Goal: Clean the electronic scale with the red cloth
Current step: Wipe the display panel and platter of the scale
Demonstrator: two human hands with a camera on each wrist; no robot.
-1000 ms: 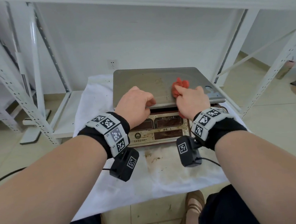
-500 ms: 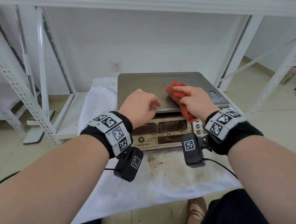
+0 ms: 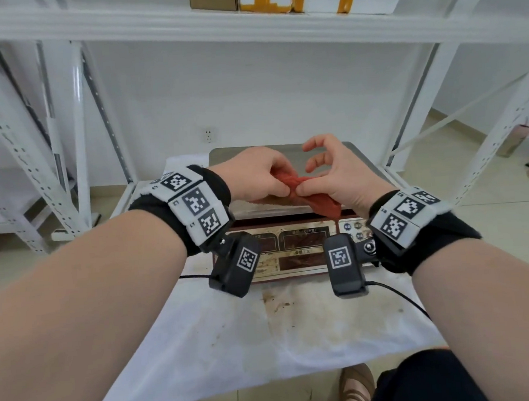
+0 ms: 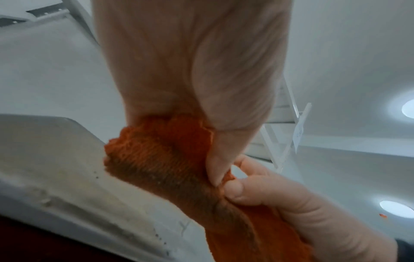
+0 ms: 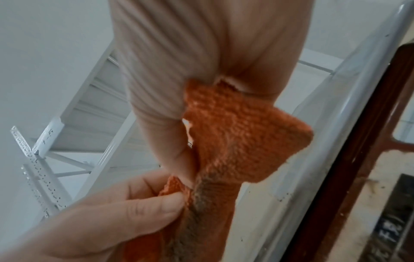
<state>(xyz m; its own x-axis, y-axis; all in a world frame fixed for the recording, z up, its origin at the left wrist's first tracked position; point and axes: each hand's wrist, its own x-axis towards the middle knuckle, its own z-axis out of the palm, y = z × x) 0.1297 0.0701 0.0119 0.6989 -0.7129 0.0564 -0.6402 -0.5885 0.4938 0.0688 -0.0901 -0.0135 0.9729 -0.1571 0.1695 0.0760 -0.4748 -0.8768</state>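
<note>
Both hands lifted off the pan since half a second ago. Left hand (image 3: 256, 174) and right hand (image 3: 333, 176) each pinch the red cloth (image 3: 306, 191) between them, just above the electronic scale (image 3: 291, 245). Refolding, probably: turn the dirty brown band (image 4: 179, 179) inward, clean face out.

The head view looks forward and down from above the worktop (image 3: 298, 339). Each wrist view looks up from under its hand, very close. All three share the cloth (image 3: 306, 188) and the scale (image 3: 291, 248) edge.
</note>
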